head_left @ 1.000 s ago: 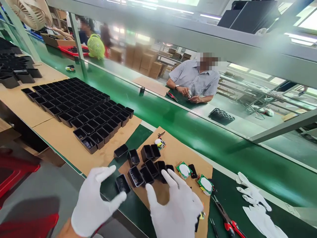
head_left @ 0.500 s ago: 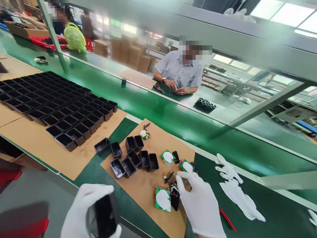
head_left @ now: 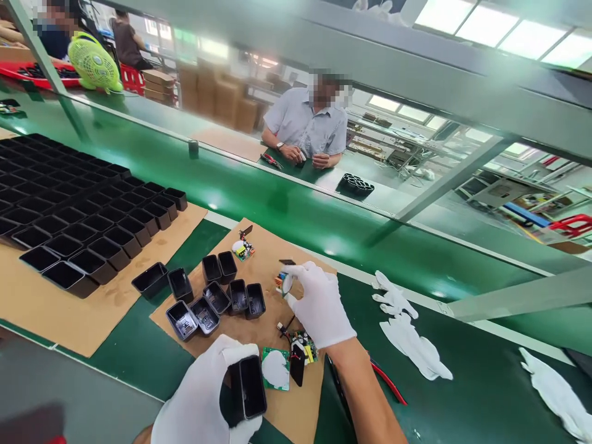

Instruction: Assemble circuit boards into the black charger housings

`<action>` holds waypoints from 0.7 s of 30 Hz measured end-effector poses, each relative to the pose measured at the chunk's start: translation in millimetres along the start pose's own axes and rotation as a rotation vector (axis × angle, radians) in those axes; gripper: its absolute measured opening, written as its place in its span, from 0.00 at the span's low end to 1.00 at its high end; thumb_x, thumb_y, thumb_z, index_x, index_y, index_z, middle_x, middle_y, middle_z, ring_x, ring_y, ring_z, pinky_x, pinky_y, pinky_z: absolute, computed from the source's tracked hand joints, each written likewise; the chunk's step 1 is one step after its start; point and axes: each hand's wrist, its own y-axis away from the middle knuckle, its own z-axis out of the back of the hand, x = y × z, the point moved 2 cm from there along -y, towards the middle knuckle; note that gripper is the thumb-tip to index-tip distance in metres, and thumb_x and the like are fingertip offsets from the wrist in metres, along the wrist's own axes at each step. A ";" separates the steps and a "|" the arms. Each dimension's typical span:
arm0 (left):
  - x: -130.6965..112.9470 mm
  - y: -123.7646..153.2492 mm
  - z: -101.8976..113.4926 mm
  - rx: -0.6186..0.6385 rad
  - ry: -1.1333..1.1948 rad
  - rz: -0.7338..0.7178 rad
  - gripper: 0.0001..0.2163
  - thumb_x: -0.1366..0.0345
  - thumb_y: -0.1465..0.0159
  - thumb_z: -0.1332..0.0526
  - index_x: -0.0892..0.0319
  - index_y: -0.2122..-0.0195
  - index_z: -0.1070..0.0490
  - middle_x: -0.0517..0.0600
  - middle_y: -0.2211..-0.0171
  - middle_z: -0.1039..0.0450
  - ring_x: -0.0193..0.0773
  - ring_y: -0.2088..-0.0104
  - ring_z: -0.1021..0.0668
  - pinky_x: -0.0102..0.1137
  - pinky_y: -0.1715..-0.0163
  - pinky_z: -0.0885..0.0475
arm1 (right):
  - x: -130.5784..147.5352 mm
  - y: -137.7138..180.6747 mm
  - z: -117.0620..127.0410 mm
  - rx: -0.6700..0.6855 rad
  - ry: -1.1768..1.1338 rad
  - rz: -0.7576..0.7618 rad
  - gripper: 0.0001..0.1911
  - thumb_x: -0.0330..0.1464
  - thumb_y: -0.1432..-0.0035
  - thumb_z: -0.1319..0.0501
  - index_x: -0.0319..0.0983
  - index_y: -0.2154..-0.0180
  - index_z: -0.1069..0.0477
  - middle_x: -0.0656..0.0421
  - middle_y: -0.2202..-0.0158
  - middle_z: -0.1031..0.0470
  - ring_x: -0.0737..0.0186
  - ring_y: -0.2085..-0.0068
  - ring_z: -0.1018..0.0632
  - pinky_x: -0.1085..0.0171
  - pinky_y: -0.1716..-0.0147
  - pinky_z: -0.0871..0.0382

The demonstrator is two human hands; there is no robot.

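My left hand (head_left: 197, 398), in a white glove, grips a black plastic box (head_left: 254, 387) with its opening toward me. My gloved right hand (head_left: 322, 305) has thumb and fingers closed around a small circuit board (head_left: 281, 281), partly hidden by the fingers. Close to the held box lies a green circuit board (head_left: 276, 370) with a white patch on it. Beside that board are a flat black piece (head_left: 298, 364) and another board (head_left: 309, 350) with yellow parts. Several black boxes (head_left: 217, 297) stand on the brown cardboard (head_left: 272, 324) left of my right hand.
Rows of black boxes (head_left: 106, 250) cover the cardboard at left. White gloves (head_left: 414, 345) and a red-handled tool (head_left: 388, 382) lie on the green table at right. A metal post (head_left: 456, 179) slants past the far side, where a person (head_left: 305, 126) sits.
My view has shifted right. My left hand has brought the black box up beside the green board. My right hand has closed on a circuit board and tilted it up.
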 end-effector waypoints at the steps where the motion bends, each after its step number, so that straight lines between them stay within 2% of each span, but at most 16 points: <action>1: 0.0 0.6 -0.3 -0.028 0.014 0.014 0.31 0.71 0.50 0.34 0.47 0.43 0.28 0.51 0.53 0.21 0.50 0.55 0.15 0.41 0.51 0.18 | -4.0 2.6 0.5 0.015 -0.025 0.005 0.25 0.24 0.40 0.32 0.47 0.43 0.25 0.61 0.48 0.20 0.59 0.47 0.21 0.60 0.44 0.37; 3: 0.2 0.4 -1.6 -0.076 0.033 0.032 0.29 0.71 0.50 0.34 0.48 0.44 0.28 0.51 0.53 0.21 0.50 0.54 0.15 0.42 0.50 0.18 | -11.8 8.6 0.8 0.050 -0.049 -0.005 0.27 0.23 0.42 0.32 0.45 0.42 0.25 0.60 0.45 0.19 0.59 0.46 0.20 0.62 0.43 0.36; 6: 2.3 -0.6 -3.4 -0.079 0.014 0.026 0.31 0.71 0.50 0.33 0.46 0.43 0.28 0.51 0.51 0.21 0.51 0.53 0.15 0.41 0.51 0.17 | -20.2 16.5 2.7 0.077 -0.022 -0.064 0.30 0.23 0.43 0.33 0.40 0.38 0.27 0.54 0.44 0.20 0.51 0.44 0.20 0.56 0.42 0.36; 8: 5.1 -0.3 -3.1 -0.052 -0.009 0.032 0.32 0.71 0.50 0.32 0.44 0.42 0.27 0.50 0.50 0.20 0.51 0.53 0.15 0.40 0.54 0.16 | -21.4 19.5 7.2 0.092 0.007 -0.097 0.30 0.25 0.42 0.35 0.38 0.38 0.27 0.52 0.46 0.19 0.48 0.46 0.20 0.52 0.43 0.37; 10: 7.6 0.8 -1.9 -0.027 -0.021 0.027 0.32 0.71 0.49 0.31 0.44 0.41 0.28 0.51 0.49 0.20 0.52 0.53 0.14 0.41 0.54 0.16 | -18.9 20.4 14.2 0.117 0.030 -0.114 0.29 0.27 0.42 0.35 0.39 0.39 0.26 0.53 0.49 0.18 0.51 0.51 0.18 0.53 0.45 0.37; 12: 9.0 2.5 -0.4 -0.014 -0.027 0.005 0.33 0.70 0.48 0.31 0.44 0.40 0.29 0.51 0.49 0.20 0.52 0.51 0.15 0.42 0.51 0.16 | -14.3 19.4 22.5 0.132 0.053 -0.128 0.22 0.33 0.40 0.33 0.40 0.43 0.24 0.55 0.52 0.17 0.53 0.55 0.18 0.54 0.46 0.37; 14: 10.2 4.1 0.4 -0.002 -0.038 -0.008 0.33 0.70 0.47 0.30 0.43 0.39 0.30 0.51 0.48 0.20 0.51 0.51 0.15 0.42 0.51 0.16 | -10.4 16.8 30.2 0.120 0.099 -0.166 0.17 0.43 0.38 0.32 0.40 0.53 0.21 0.54 0.55 0.17 0.51 0.56 0.18 0.54 0.49 0.36; 17: 12.7 6.2 1.0 -0.020 -0.063 0.027 0.34 0.70 0.49 0.30 0.41 0.40 0.29 0.51 0.46 0.20 0.52 0.52 0.14 0.40 0.56 0.15 | -7.9 12.0 35.9 0.129 0.188 -0.228 0.24 0.55 0.44 0.29 0.41 0.65 0.22 0.52 0.64 0.17 0.42 0.58 0.18 0.52 0.56 0.36; 19: 13.9 7.0 1.2 -0.039 -0.070 0.040 0.35 0.69 0.50 0.30 0.40 0.40 0.28 0.51 0.46 0.19 0.53 0.53 0.14 0.40 0.58 0.15 | -6.5 9.9 35.2 0.176 0.212 -0.225 0.23 0.55 0.46 0.27 0.41 0.66 0.22 0.53 0.69 0.18 0.40 0.61 0.18 0.54 0.60 0.37; 21: 14.0 7.1 1.5 -0.040 -0.057 0.033 0.35 0.69 0.50 0.30 0.40 0.40 0.27 0.50 0.48 0.18 0.53 0.55 0.14 0.40 0.57 0.15 | -3.2 9.3 32.9 0.202 0.214 -0.199 0.20 0.51 0.42 0.29 0.43 0.60 0.20 0.54 0.69 0.17 0.43 0.63 0.17 0.56 0.62 0.37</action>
